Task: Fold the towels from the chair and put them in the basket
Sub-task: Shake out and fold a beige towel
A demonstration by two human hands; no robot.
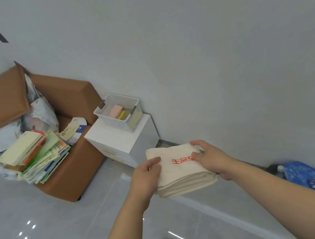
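Head-worn view, downward, close overhead

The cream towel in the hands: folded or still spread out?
Folded. The cream towel is a compact rectangle with stacked layers showing along its near edge, held between the left hand and right hand.

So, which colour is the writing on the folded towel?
Red, on the cream folded towel held by both hands, in the head view.

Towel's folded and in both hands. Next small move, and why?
Probably carry the towel forward to the basket on the white cabinet. It looks fully folded, left hand and right hand grip its ends, and the basket is open-topped.
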